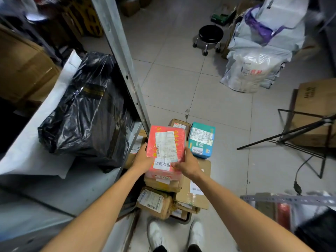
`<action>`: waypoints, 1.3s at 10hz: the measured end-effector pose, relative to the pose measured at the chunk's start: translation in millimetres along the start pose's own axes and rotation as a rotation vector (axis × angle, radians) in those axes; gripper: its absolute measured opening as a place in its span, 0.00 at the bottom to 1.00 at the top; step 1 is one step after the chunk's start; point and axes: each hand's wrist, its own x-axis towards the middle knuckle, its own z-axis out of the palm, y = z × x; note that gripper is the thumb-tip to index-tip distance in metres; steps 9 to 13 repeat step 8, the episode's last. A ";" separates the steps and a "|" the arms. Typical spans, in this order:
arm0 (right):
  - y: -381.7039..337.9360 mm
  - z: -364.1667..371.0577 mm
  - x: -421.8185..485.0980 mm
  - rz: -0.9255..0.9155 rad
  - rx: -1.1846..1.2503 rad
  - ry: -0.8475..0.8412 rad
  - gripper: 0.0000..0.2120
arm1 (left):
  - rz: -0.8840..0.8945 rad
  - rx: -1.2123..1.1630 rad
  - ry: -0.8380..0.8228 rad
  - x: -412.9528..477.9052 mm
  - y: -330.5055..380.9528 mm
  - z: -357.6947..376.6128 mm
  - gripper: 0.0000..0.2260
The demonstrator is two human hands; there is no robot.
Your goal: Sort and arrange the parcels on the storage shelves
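A red parcel (pixel 166 142) with a white shipping label is held over a pile of parcels on the floor. My left hand (pixel 142 159) grips its left edge and my right hand (pixel 188 163) grips its right edge, thumb on the label. Below it lie several brown cardboard parcels (pixel 155 201) and a teal box (pixel 201 140). To the left is the metal storage shelf (pixel 87 188), with a large parcel in black plastic (pixel 87 110) resting on white paper.
The shelf's grey upright post (pixel 120 57) rises just left of the pile. A black wheeled stool (pixel 210 38) and white sacks (pixel 258 57) stand on the tiled floor behind. A black tripod (pixel 300 130) and cardboard box (pixel 316 110) are at right. My white shoes (pixel 176 233) are beside the pile.
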 end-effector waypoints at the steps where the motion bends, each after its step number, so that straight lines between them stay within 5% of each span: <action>1: -0.9 -2.3 -3.0 -0.006 0.001 0.010 0.28 | -0.049 -0.033 0.001 11.8 -12.7 -1.6 0.26; 2: -2.9 -4.1 -1.7 -0.015 -0.024 0.038 0.26 | -0.064 -0.042 0.006 24.5 -22.9 -1.6 0.34; 5: -10.5 -7.3 -6.0 -0.019 -0.178 0.034 0.22 | 0.016 0.133 0.027 8.7 -10.7 -7.1 0.29; 7: -33.4 -31.4 -35.5 -0.037 -0.620 -0.007 0.22 | 0.250 0.404 0.025 -28.8 12.8 -26.2 0.13; 8: -53.0 -45.6 -64.1 -0.133 -0.797 -0.004 0.19 | 0.264 0.511 0.086 -46.8 29.1 -38.5 0.13; 13: -53.0 -45.6 -64.1 -0.133 -0.797 -0.004 0.19 | 0.264 0.511 0.086 -46.8 29.1 -38.5 0.13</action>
